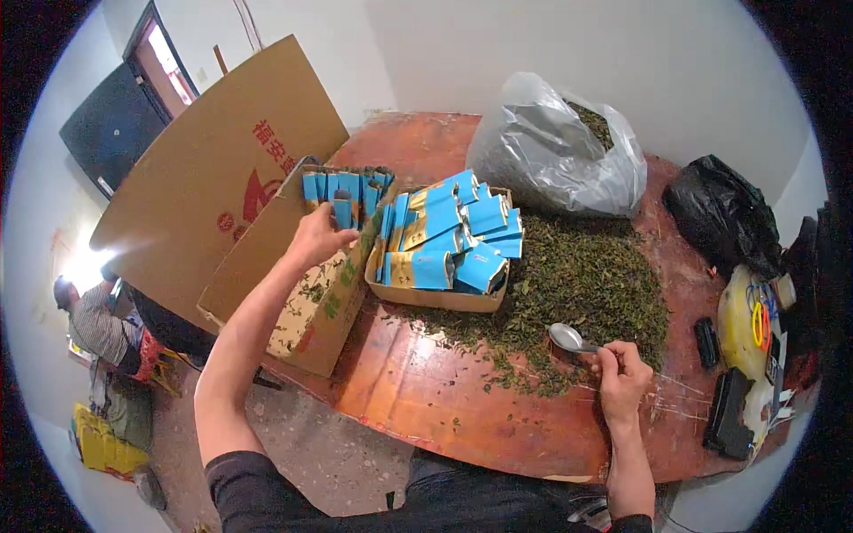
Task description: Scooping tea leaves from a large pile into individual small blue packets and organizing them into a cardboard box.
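Note:
My left hand [318, 238] is over an open-topped cardboard box [320, 300], with fingers and thumb around a small blue packet [342, 212]. Rows of blue packets [348, 181] stand behind it along that box's far side. In my right hand [623, 380] is the handle of a metal spoon [566, 337]. The spoon's bowl lies over the near edge of a heap of loose dried leaves [586, 286], which look like tea. Between my hands, a shallow carton [436, 298] is piled with blue-and-gold packets [430, 223].
A clear plastic bag [556, 153] of leaves stands behind the heap on the reddish wooden table [400, 373]. To the right are a black plastic bag [723, 206], rolls of tape [760, 324] and a black box [728, 413]. Another person [100, 320] is at far left, beyond a large cardboard panel [220, 160].

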A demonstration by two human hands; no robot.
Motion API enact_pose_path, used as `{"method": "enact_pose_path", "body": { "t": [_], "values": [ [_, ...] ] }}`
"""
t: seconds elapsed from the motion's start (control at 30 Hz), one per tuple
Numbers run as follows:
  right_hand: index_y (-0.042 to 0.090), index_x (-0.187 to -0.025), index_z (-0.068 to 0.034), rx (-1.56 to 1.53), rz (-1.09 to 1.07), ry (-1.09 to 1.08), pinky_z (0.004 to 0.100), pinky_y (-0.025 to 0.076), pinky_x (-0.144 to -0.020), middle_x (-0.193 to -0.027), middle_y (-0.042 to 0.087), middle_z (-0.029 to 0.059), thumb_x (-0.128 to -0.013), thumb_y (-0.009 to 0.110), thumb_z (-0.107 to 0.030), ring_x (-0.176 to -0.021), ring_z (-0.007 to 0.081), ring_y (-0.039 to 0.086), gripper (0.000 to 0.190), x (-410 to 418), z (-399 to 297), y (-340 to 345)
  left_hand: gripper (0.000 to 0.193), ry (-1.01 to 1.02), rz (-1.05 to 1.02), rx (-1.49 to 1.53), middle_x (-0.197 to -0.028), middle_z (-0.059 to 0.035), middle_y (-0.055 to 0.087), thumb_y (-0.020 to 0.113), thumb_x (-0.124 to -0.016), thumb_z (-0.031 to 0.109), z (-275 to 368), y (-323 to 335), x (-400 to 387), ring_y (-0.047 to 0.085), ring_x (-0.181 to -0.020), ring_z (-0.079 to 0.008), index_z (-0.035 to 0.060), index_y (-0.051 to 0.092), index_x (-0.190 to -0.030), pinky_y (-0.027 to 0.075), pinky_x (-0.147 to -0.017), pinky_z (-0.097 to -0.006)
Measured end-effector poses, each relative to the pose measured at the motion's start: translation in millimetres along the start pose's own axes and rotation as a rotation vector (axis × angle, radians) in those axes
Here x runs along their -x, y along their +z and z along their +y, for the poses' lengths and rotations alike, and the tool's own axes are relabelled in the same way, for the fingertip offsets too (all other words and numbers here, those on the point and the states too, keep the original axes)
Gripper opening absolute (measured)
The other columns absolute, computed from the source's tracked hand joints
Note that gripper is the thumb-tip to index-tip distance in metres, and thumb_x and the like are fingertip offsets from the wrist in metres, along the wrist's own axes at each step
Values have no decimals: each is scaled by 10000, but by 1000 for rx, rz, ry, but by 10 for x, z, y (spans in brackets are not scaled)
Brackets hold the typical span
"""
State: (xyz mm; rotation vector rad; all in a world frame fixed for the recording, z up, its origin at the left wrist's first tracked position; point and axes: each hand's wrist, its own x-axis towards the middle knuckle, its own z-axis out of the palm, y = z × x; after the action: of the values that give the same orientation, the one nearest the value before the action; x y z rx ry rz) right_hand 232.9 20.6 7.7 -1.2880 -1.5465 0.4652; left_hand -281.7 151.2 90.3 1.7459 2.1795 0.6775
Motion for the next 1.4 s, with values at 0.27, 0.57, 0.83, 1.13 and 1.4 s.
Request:
{"method": "enact_pose_path", "body": {
  "t": [0.27,0.57,0.83,1.13,1.4],
  "values": [
    [646,-892,18,58,-23,-39,271,554,-585,-733,735,90,-962,655,0,-640,135,710,73,14,66,1,610,-56,-83,-46,-1107,-244,729,879,-802,306,-55,179,-327,710,-1062,-380,-42,596,-1215,553,-915,-454],
    [651,-886,19,113,-57,-113,276,549,-576,-720,725,84,-943,662,23,-629,143,708,58,-15,71,21,458,147,117,-171,-999,-226,728,826,-850,232,-328,410,-507,724,-921,-360,-35,577,-1126,563,-807,-441],
    [653,-878,14,122,-68,-121,269,546,-567,-725,727,84,-936,670,29,-619,141,706,62,5,99,38,689,83,53,-116,-1177,-285,707,876,-785,304,-430,414,-607,680,-1129,-434,-62,563,-1278,546,-960,-484],
    [664,-895,23,87,-52,-147,273,541,-554,-713,718,85,-938,680,15,-606,143,702,47,-13,58,28,658,136,92,-213,-1071,-235,732,874,-787,258,-200,171,-359,713,-987,-387,-32,561,-1288,568,-863,-450],
    [669,-881,9,134,-46,-153,274,532,-536,-704,723,82,-937,680,6,-595,140,702,57,1,88,7,576,395,143,-59,-1019,-152,731,883,-773,173,681,-195,560,708,-861,-242,1,614,-1253,570,-765,-393]
  ]
}}
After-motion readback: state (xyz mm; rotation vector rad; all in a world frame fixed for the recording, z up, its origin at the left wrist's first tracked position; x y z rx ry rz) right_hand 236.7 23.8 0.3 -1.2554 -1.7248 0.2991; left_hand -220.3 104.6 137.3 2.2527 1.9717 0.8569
